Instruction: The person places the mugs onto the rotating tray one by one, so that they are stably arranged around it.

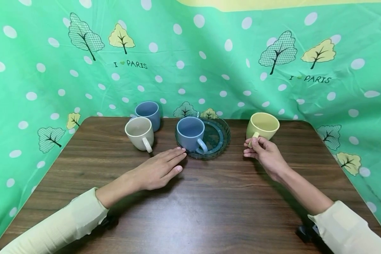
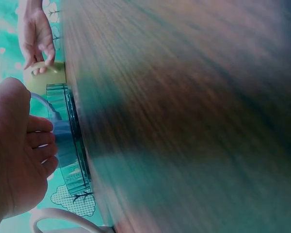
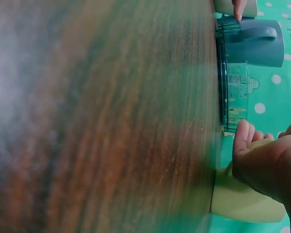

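Note:
A yellow mug [image 1: 266,133] stands upright at the table's right back, and my right hand [image 1: 270,157] pinches its handle between thumb and fingers. My left hand [image 1: 160,168] reaches in with its fingers extended, the fingertips at the near left rim of a clear blue-tinted glass plate [image 1: 226,143]. On the left half of that plate sits a blue mug [image 1: 188,140], its handle turned toward me. In the right wrist view the yellow mug [image 3: 242,201] is partly covered by my right hand [image 3: 274,160]. The left wrist view shows the left palm [image 2: 19,150] beside the plate [image 2: 75,174].
Left of the plate stands a cream mug [image 1: 139,135], close to my left hand. A second blue mug [image 1: 156,118] stands behind it, partly hidden. The brown wooden table [image 1: 190,211] ends at a green patterned cloth [image 1: 203,70] hung along the back and sides.

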Motion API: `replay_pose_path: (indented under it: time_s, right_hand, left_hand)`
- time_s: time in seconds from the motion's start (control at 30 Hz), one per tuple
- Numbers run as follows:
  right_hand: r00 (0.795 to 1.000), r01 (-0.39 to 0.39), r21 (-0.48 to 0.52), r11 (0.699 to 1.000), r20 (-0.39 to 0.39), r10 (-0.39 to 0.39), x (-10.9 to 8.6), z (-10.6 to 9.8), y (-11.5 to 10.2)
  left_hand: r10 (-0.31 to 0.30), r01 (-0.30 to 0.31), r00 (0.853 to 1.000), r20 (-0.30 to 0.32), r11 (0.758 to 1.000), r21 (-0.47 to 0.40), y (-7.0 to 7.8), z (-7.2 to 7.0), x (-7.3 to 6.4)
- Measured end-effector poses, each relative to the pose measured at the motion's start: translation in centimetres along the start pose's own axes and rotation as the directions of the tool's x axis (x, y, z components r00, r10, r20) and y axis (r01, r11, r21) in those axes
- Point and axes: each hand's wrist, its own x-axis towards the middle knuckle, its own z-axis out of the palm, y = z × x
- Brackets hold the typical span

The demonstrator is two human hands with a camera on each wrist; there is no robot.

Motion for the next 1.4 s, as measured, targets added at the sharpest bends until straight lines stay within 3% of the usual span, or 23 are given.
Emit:
replay_pose_path:
  time_s: [0.17, 0.4, 0.7, 1.4]
  right_hand:
    - [1.0, -0.017, 0.094, 0.995, -0.012, 0.019, -0.3, -0.4, 0.1]
    - [0.999, 0.021, 0.182, 0.983, -0.033, -0.015, -0.5, -1.2, 0.3]
    - [0.996, 0.08, 0.341, 0.937, -0.058, -0.065, -0.5, -2.3, 0.6]
    - [0.99, 0.137, 0.32, 0.938, -0.007, -0.142, 0.0, -3.5, 1.4]
  left_hand:
    - [0.0, 0.0, 1.0, -0.001, 1.0, 0.001, 0.0, -0.1, 0.0]
    - [-0.004, 0.004, 1.0, 0.001, 1.0, 0.007, 0.1, -0.2, -0.1]
    - [0.006, -0.006, 1.0, 0.008, 1.0, 0.004, 0.1, -0.4, 0.0]
    - [-0.012, 0.012, 1.0, 0.009, 1.0, 0.0, -0.2, -0.6, 0.0]
